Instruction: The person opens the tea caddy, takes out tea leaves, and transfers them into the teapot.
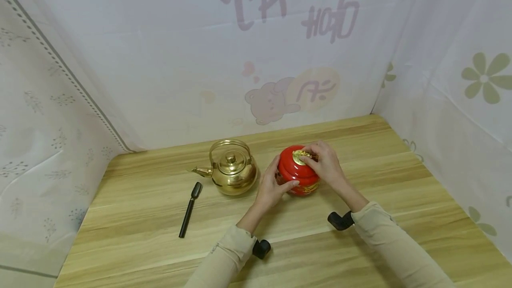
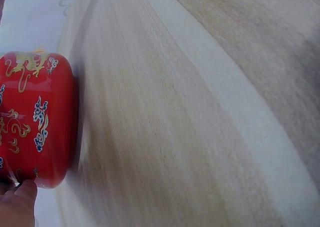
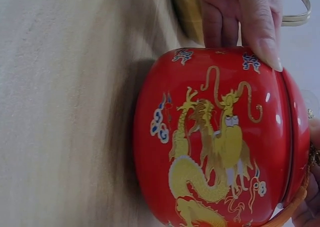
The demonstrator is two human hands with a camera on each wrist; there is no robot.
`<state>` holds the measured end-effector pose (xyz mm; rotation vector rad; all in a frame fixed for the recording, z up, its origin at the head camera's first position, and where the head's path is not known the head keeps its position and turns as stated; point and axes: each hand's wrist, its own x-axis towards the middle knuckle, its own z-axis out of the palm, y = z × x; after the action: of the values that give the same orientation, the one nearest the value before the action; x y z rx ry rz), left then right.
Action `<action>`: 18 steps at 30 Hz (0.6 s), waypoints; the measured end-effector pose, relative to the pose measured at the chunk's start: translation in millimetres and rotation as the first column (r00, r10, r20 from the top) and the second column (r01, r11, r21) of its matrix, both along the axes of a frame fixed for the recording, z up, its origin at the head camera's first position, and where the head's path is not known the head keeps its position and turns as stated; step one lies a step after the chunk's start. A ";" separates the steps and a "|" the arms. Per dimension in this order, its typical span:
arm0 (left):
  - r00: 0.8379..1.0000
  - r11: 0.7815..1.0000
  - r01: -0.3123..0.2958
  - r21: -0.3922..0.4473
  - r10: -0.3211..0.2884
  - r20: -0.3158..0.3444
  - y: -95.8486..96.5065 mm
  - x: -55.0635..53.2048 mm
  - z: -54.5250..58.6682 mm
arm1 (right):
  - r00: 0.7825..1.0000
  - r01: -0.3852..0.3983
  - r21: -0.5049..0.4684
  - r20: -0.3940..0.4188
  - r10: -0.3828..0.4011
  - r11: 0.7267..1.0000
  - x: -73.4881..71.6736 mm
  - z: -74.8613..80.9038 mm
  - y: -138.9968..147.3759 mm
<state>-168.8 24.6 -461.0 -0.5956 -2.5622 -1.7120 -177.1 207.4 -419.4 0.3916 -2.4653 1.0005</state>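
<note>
A round red lidded jar [image 1: 298, 177] with a golden dragon and small cloud patterns stands on the wooden table. My left hand [image 1: 272, 188] grips its side, thumb across the front near the lid's edge. On top, my right hand [image 1: 326, 163] pinches the gold ornamental knob [image 1: 299, 157] of the red lid [image 1: 293, 170]. The right wrist view shows the dragon painting [image 3: 210, 157] and the lid sitting on the jar's rim, with an orange tassel [image 3: 287, 212] hanging beside it. In the left wrist view the jar's base [image 2: 62, 122] meets the tabletop.
Left of the jar stands a brass teapot [image 1: 234, 174] with an arched handle and its spout pointing left. A dark tea scoop [image 1: 190, 210] lies on the table [image 1: 152, 217] in front of the spout. Printed cloth walls [image 1: 160, 79] surround the table's back and sides.
</note>
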 end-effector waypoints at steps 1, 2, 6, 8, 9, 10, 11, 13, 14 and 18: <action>1.000 1.000 -0.001 0.002 0.001 0.002 0.0 -0.1 0.1 | 1.000 0.000 -0.001 -0.006 0.000 1.000 -0.2 -0.7 -0.1; 1.000 1.000 -0.002 0.002 0.002 0.004 -0.1 -0.2 0.3 | 1.000 -0.001 -0.001 -0.012 0.001 1.000 -0.4 -1.3 -0.3; 1.000 1.000 -0.003 0.008 0.003 0.022 -0.5 -0.4 1.2 | 1.000 -0.003 -0.011 -0.012 0.003 1.000 -0.6 -4.0 -0.6; 0.999 1.000 -0.003 0.003 0.003 0.032 -0.8 -0.4 1.3 | 1.000 -0.004 -0.018 -0.006 0.003 1.000 0.1 -5.0 -0.4; 0.999 1.000 -0.003 -0.001 0.003 0.035 -1.0 -0.4 1.3 | 1.000 -0.004 -0.022 -0.004 0.004 1.000 0.5 -5.5 -0.3; 0.999 1.000 -0.006 -0.008 0.007 0.039 -1.3 -0.3 1.3 | 1.000 -0.008 -0.025 -0.006 0.008 1.000 1.0 -5.9 -0.3; 0.999 1.000 -0.006 -0.009 0.006 0.039 -1.5 -0.5 1.6 | 1.000 -0.012 -0.028 -0.009 0.011 1.000 1.5 -6.2 -0.2; 0.999 1.000 -0.007 -0.013 0.008 0.041 -2.2 -1.1 2.0 | 1.000 -0.020 -0.039 -0.011 0.019 0.999 2.5 -7.0 0.4; 0.999 1.000 -0.007 -0.015 0.008 0.040 -2.5 -1.7 2.2 | 1.000 -0.024 -0.047 -0.014 0.023 0.999 3.0 -7.6 0.9; 0.999 1.000 0.004 -0.014 -0.003 0.049 -3.8 -4.6 3.2 | 0.999 -0.032 -0.094 -0.018 0.031 0.995 6.6 -10.6 4.9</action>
<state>-173.3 20.8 -457.8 -0.5658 -2.6095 -1.7336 -170.5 212.4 -430.0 0.4074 -2.3938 1.1176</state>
